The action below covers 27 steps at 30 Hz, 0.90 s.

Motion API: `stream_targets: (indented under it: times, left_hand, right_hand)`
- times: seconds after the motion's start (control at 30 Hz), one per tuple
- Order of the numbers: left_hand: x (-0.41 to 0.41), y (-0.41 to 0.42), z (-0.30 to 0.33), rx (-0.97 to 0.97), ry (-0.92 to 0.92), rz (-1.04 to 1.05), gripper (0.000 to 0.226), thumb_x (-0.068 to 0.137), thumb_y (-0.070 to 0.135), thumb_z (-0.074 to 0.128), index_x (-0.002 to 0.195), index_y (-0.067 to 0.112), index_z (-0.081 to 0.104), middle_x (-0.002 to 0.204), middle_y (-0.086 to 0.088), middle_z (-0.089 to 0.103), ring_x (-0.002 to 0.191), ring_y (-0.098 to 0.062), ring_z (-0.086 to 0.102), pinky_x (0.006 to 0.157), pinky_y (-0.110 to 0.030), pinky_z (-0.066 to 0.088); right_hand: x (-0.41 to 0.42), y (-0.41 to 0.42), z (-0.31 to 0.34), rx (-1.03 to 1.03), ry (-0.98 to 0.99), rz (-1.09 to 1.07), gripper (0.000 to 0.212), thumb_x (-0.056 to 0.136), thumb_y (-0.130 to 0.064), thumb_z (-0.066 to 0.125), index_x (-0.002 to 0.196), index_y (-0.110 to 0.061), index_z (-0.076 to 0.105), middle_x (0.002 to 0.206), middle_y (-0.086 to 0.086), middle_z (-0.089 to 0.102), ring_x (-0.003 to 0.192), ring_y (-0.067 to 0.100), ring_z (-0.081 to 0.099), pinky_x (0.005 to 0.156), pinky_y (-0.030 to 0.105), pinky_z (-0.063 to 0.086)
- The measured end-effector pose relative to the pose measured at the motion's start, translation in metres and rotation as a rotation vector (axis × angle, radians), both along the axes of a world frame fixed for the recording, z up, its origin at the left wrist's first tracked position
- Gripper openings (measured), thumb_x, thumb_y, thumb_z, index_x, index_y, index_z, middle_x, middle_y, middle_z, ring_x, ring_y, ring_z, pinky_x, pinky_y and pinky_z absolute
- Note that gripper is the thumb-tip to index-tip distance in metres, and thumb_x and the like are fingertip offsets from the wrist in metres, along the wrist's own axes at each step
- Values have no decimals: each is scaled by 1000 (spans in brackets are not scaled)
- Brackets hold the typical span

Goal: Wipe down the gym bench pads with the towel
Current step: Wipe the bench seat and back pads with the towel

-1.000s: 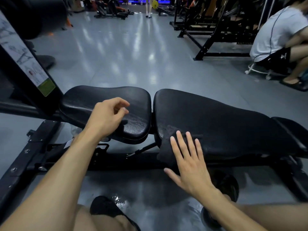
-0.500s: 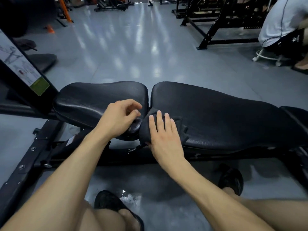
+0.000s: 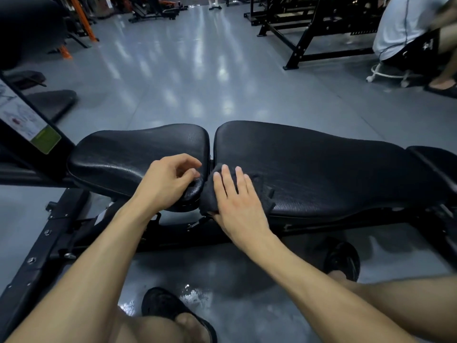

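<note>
Straight fingers point(image 3: 228, 186) of the right hand point(image 3: 237, 206) press flat on the dark towel point(image 3: 257, 194), while the left hand point(image 3: 168, 184) has its fingers loosely curled, holding nothing, over the near right corner of the seat pad point(image 3: 128, 157). Largest is the long back pad point(image 3: 321, 169), taken as the landmark. The seat pad lies just left of it, a narrow gap between them. The black frame point(image 3: 57, 233) runs below and to its left. The towel lies on its near left corner, draped over the edge. A black sandal point(image 3: 343, 258) stands on the floor below it.
</note>
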<state>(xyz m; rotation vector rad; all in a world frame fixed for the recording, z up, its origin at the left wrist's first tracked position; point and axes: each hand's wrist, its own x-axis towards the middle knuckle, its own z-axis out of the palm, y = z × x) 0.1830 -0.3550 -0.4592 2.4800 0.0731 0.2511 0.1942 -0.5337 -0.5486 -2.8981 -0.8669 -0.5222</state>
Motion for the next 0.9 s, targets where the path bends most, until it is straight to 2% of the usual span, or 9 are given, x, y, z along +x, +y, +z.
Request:
stream_targets:
  times: [0.07,0.13,0.23,0.33,0.47,0.6,0.7,0.8,0.9]
  left_hand:
    - [-1,-1,1,-24,3,3,15,94,25,67,104,33,74,91,18,77,93,-2,71,90,-26,52]
    - [-3,-2,1,-14,10,2,14,94,27,67,103,34,74,91,18,77,93,-1,71,86,-23,50]
    - [-6,0,1,2,21,9,13,94,27,68,103,34,74,91,17,76,91,-2,70,79,-18,46]
    - [-10,3,0,-1,29,5,12,94,28,67,102,33,74,91,16,77,91,-3,70,76,-21,47]
    - [-12,2,0,10,30,-11,12,95,26,67,102,32,75,89,15,77,91,-6,71,78,-26,50]
    - [-7,-3,2,11,30,-39,14,95,23,65,100,32,74,88,17,77,93,-4,72,88,-28,52]
    - [1,-13,4,-28,16,-76,15,96,21,65,100,32,74,85,17,77,89,-2,73,90,-31,55]
    - [8,-23,4,-57,8,-112,14,95,22,66,101,32,74,86,16,77,90,-6,73,92,-36,56]
    - [15,-27,4,-60,18,-158,16,97,20,64,103,31,74,86,20,77,93,-2,72,97,-37,54]
  right_hand:
    - [-7,-26,-6,32,-14,60,91,84,-45,70,156,-6,30,163,18,29,148,41,31,119,51,30]
    - [-15,-62,-17,55,-36,68,90,85,-43,69,158,-10,28,165,13,25,151,35,27,120,48,29]
    - [-21,-114,-36,116,-73,-16,87,87,-40,71,158,-10,30,166,9,25,152,31,25,121,47,28]
    - [-25,-144,-48,172,-66,-129,87,85,-38,75,156,-8,33,165,9,27,153,30,24,122,48,25]
    - [-22,-126,-47,175,-99,-119,88,85,-42,74,154,-2,36,163,13,31,151,38,25,120,53,27]
    - [-22,-72,-27,129,-93,-58,94,81,-43,76,155,-4,33,162,15,32,148,42,30,119,53,30]
    - [-20,-34,-18,162,-83,-34,94,77,-42,79,153,-5,38,159,15,39,144,43,37,118,52,33]
    - [-20,-45,-21,244,-109,-4,82,84,-38,73,153,-9,40,160,9,39,146,35,37,120,46,30]
    - [-29,-81,-35,428,-82,-43,75,88,-35,70,153,-11,40,162,1,37,151,25,31,121,43,28]
